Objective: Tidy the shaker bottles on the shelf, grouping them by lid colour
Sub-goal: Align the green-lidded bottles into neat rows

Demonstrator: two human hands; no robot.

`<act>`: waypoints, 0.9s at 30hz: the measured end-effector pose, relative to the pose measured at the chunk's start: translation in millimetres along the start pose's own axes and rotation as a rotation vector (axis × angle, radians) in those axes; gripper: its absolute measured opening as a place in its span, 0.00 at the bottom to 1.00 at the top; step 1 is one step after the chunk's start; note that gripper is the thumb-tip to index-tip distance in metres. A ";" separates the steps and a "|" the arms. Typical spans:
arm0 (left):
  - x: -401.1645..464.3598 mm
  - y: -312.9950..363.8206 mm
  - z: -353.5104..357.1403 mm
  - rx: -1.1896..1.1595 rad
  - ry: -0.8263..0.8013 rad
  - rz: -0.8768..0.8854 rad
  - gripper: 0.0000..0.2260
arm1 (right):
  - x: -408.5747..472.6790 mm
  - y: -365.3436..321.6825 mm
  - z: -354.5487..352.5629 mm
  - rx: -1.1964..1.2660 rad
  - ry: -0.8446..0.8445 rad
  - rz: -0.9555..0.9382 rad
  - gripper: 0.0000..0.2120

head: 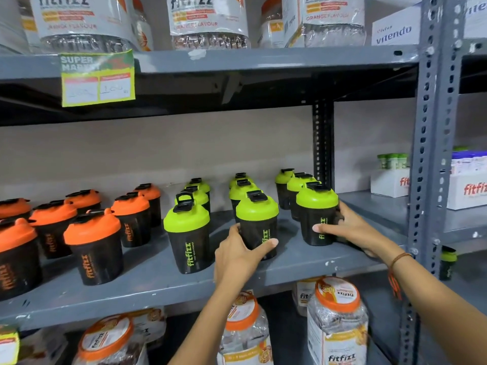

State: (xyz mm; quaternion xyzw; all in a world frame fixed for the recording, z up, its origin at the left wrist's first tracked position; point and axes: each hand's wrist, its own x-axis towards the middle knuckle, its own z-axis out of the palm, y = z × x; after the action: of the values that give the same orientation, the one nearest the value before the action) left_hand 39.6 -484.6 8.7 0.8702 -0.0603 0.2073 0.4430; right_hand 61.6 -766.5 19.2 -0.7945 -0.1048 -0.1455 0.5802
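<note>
Black shaker bottles stand on the grey middle shelf (147, 283). Several orange-lid bottles (92, 227) fill the left half. Several green-lid bottles (186, 217) stand in rows on the right half. My left hand (241, 255) wraps around the front green-lid bottle of the middle row (257, 209). My right hand (342, 229) grips the front green-lid bottle of the right row (317, 198), thumb across its front. Both bottles stand upright on the shelf.
A grey perforated upright post (432, 154) stands just right of my right arm. Large orange-lid jars (337, 299) sit on the shelf below, more jars (208, 19) above. A price tag (97, 77) hangs from the upper shelf edge. White boxes (390, 180) sit in the neighbouring bay.
</note>
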 end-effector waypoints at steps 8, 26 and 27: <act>4.4 2.8 4.8 -0.013 -0.029 0.006 0.43 | 1.9 9.5 -3.1 -0.017 0.062 -0.035 0.40; 5.8 -2.6 0.9 -0.114 -0.064 -0.003 0.39 | -5.5 9.5 -12.0 -0.079 0.067 -0.028 0.41; 3.7 -1.8 -0.4 -0.107 -0.059 0.007 0.40 | -6.7 7.0 -11.4 -0.090 0.058 -0.034 0.46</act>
State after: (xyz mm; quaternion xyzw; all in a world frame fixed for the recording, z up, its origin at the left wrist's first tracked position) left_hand 43.4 -482.9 9.1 0.8508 -0.0875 0.1795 0.4860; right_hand 56.4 -779.4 13.8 -0.8134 -0.0945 -0.1829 0.5441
